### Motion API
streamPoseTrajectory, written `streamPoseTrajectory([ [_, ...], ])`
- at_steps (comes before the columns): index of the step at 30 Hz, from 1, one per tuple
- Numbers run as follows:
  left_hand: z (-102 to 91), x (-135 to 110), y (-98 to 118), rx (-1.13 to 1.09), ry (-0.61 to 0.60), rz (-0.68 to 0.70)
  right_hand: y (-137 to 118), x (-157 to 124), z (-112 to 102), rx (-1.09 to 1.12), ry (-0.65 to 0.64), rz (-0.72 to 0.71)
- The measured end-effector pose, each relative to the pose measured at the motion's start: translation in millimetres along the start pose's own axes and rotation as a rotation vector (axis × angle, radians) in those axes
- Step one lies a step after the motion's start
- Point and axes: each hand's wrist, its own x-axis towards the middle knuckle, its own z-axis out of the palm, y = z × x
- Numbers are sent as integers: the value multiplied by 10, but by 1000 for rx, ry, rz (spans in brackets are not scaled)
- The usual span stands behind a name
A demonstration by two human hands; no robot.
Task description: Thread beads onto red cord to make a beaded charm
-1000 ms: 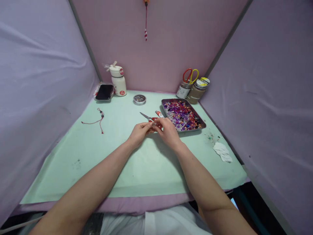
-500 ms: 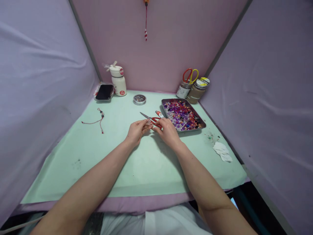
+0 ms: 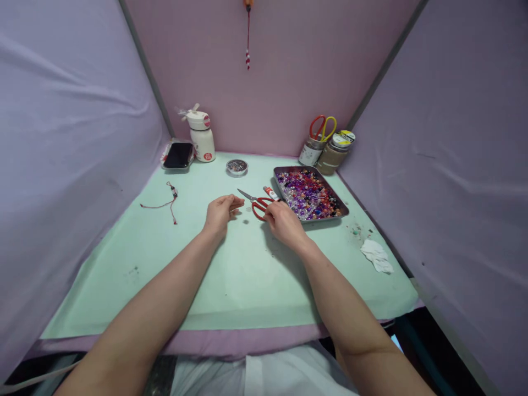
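Observation:
My left hand (image 3: 219,215) is over the middle of the cloth, thumb and fingers pinched together and pointing right. What it holds, if anything, is too small to make out. My right hand (image 3: 285,222) is closed, its fingertips at the red handles of the scissors (image 3: 256,201); whether they grip the handle or a small thing in front of it is hidden. The scissors' blades point left toward the back. Between the hands, small faint marks show on the cloth. A red and white lighter (image 3: 271,193) lies behind the scissors, against the bead tray (image 3: 325,219).
At left lies a beaded cord (image 3: 174,193). Farther back are a phone (image 3: 178,155), a white bottle (image 3: 203,144) and a round bead dish (image 3: 236,168). A scissors cup (image 3: 311,153) and a jar (image 3: 330,158) stand back right. A crumpled tissue (image 3: 377,256) lies at right.
My hands, which were together, have parted: the left moved left, the right slightly toward me. More of the scissors' red handles shows now. The view has shifted slightly.

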Motion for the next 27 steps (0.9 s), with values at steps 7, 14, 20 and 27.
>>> streamPoseTrajectory([
  [7, -51, 36, 107, -237, -168, -201, 27, -2, -13, 6, 12, 24],
  [14, -31, -1, 63, -181, -320, -234, 41, 17, -24, 65, 86, 95],
  [20, 21, -58, 54, 143, -281, -97, 9, 42, -7, 501, 124, 239],
  [27, 18, -51, 9, 635, -240, 229, -126, 45, 128, 1548, -20, 476],
])
